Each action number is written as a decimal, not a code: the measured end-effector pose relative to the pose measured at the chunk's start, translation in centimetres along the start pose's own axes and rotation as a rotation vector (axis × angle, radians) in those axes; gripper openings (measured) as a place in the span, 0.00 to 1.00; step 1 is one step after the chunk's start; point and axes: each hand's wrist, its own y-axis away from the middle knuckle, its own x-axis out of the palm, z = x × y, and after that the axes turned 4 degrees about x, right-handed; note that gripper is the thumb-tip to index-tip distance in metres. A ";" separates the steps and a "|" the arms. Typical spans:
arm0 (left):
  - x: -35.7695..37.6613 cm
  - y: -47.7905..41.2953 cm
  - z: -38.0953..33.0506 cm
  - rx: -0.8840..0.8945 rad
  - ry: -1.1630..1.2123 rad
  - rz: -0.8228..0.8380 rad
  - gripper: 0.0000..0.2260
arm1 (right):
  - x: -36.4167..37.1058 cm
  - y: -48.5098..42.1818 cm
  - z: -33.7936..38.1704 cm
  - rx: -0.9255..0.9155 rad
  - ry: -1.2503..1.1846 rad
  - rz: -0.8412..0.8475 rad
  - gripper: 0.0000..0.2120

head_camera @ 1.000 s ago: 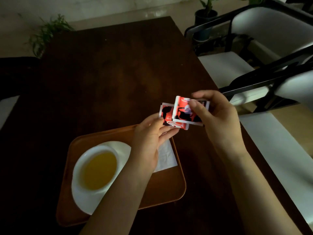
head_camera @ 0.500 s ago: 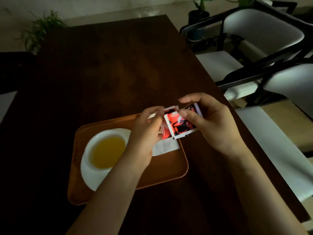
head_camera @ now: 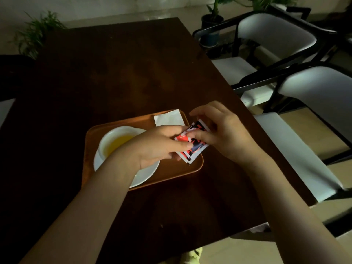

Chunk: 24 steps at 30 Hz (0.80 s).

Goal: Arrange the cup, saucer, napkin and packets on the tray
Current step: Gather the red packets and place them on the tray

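An orange-brown tray (head_camera: 171, 171) lies on the dark table. On its left stands a white cup (head_camera: 114, 139) of yellow liquid on a white saucer (head_camera: 145, 173). A white napkin (head_camera: 168, 118) lies at the tray's far right corner. Red, black and white packets (head_camera: 191, 147) are low over the tray's right side, below the napkin. My left hand (head_camera: 158, 145) pinches their left edge, reaching over the saucer. My right hand (head_camera: 219, 130) rests its fingers on top of them from the right.
The dark wooden table (head_camera: 118, 73) stretches far beyond the tray. Two black-framed chairs with white cushions (head_camera: 276, 37) stand along the right side. Potted plants (head_camera: 212, 21) sit on the floor behind the table.
Both hands have lowered the packets from above the tray's far right corner down onto its right side. The napkin, covered before, now shows at the far corner.
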 end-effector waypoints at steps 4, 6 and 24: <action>0.4 -0.4 0.7 -0.088 -0.047 -0.099 0.10 | 1.8 0.9 -1.4 0.085 -0.099 0.036 0.12; 0.8 -1.0 1.6 -0.156 -0.180 -0.243 0.15 | 2.7 1.1 -2.5 0.173 -0.162 0.111 0.12; 4.2 -2.2 8.0 -0.095 -0.834 -0.583 0.17 | 7.5 1.4 -6.6 0.159 0.169 0.134 0.08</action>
